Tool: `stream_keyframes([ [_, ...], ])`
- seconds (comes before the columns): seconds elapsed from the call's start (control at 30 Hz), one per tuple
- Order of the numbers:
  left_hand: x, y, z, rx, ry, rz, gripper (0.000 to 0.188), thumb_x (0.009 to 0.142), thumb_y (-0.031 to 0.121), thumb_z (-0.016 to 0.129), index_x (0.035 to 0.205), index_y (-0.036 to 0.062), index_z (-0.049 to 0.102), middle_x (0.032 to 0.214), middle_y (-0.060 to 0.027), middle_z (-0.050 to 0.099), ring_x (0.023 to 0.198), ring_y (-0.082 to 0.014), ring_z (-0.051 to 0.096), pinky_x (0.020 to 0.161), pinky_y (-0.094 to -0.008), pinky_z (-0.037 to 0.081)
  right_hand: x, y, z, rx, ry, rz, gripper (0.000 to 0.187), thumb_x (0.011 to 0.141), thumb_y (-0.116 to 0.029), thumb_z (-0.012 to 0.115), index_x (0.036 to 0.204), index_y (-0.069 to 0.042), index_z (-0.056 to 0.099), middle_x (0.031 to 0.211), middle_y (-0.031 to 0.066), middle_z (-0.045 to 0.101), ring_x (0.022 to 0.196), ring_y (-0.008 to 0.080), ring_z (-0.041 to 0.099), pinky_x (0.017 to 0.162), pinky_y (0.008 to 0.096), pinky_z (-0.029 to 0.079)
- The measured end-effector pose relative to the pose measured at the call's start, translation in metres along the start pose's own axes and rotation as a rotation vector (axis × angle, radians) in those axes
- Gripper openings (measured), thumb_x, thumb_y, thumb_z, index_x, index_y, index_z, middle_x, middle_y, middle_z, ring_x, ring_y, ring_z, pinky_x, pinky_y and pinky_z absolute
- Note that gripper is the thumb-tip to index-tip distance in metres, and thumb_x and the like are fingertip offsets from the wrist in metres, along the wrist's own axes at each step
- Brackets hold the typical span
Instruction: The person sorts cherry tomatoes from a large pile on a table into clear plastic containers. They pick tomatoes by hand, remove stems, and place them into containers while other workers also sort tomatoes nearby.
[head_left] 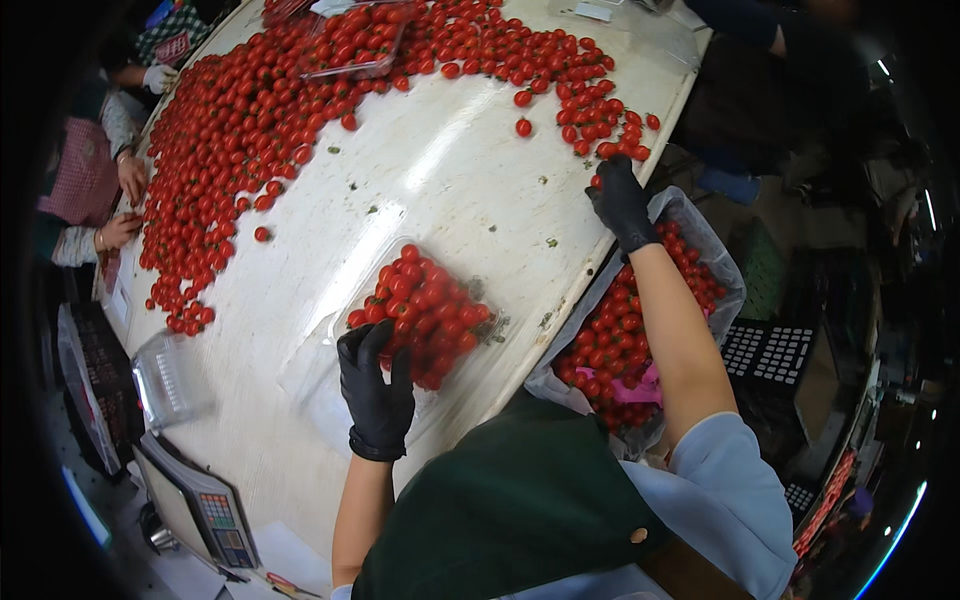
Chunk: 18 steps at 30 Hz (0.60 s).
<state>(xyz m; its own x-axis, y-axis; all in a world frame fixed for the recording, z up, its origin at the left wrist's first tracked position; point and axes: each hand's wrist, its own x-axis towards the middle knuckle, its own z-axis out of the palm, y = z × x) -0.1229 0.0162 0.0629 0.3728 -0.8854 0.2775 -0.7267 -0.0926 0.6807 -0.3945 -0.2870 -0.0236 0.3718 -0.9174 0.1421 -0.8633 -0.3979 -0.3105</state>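
Observation:
A clear plastic punnet (405, 245) heaped with red cherry tomatoes (428, 310) rests on the white table in front of me. My left hand (378, 392), in a black glove, grips the punnet's near left corner, thumb on the tomato side. At the table's right edge, my black-gloved right hand (622, 205) has its fingers closed on a single cherry tomato (597, 182). Loose cherry tomatoes (590, 115) lie just beyond that hand. Under my right forearm stands a plastic-lined crate (738, 290) full of tomatoes.
A large heap of tomatoes (240, 120) curves along the table's far left side, with another filled punnet (350, 70) on it. An empty clear punnet (165, 380) and a scale (200, 505) sit at left. Across the table, a co-worker's hands (125, 205) are by the heap.

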Motion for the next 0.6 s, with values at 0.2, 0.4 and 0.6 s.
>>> stream_keyframes([
  [0.2, -0.014, -0.008, -0.007, -0.134, 0.04, -0.142, 0.039, 0.071, -0.008, 0.066, 0.107, 0.0046, 0.056, 0.101, -0.0093, 0.053, 0.093, -0.0224, 0.053, 0.083, -0.0321, 0.044, -0.037, -0.021, -0.003, 0.399, 0.136, 0.05, 0.04, 0.063, -0.009, 0.079, 0.093, -0.001, 0.053, 0.092, 0.012, 0.053, 0.081, 0.0268, 0.052, 0.073, 0.0337, 0.045],
  [0.4, -0.031, -0.008, -0.014, -0.182, 0.063, -0.18, 0.037, 0.069, -0.003, 0.07, 0.104, 0.0048, 0.057, 0.094, -0.0098, 0.054, 0.081, -0.0205, 0.056, 0.072, -0.0313, 0.047, -0.1, -0.15, -0.036, 1.006, -0.335, 0.005, 0.046, 0.069, -0.012, 0.077, 0.11, -0.006, 0.055, 0.099, 0.0038, 0.055, 0.088, 0.0132, 0.053, 0.076, 0.0251, 0.043],
  [0.6, -0.027, 0.04, -0.004, -0.177, -0.238, -0.004, 0.059, 0.065, 0.008, 0.079, 0.116, 0.004, 0.05, 0.112, -0.0151, 0.054, 0.099, -0.0296, 0.054, 0.084, -0.0367, 0.044, -0.139, -0.197, -0.067, 1.529, -1.102, 0.335, 0.03, 0.086, -0.013, 0.06, 0.115, -0.006, 0.053, 0.101, 0.0036, 0.058, 0.078, 0.0083, 0.053, 0.068, 0.0232, 0.044],
])
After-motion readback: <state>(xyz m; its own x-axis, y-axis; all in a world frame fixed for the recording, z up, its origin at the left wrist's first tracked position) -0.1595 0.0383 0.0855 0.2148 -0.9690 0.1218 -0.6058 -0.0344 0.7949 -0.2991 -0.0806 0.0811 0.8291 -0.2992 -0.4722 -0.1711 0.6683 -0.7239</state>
